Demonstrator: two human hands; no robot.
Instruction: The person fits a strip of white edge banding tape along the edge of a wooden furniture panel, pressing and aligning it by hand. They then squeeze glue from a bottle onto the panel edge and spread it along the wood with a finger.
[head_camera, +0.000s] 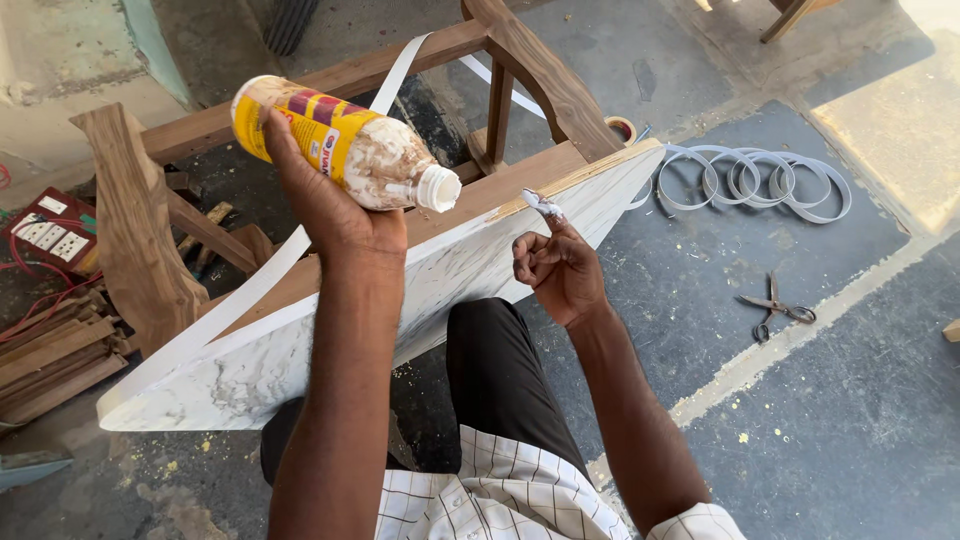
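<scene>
With our left hand (335, 215) clamped on the uncapped glue bottle (345, 145), tipped sideways above the marble-patterned board (300, 335), and our right hand (558, 270) loosely curled, empty, forefinger smeared, we judge glue might dribble onto the board's face

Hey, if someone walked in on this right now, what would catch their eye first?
The left hand holds a smeared yellow glue bottle tipped over a white marbled board propped on a wooden chair frame. The right hand raises a glue-coated fingertip. Coiled white edge tape and scissors lie on the floor, right.
</scene>
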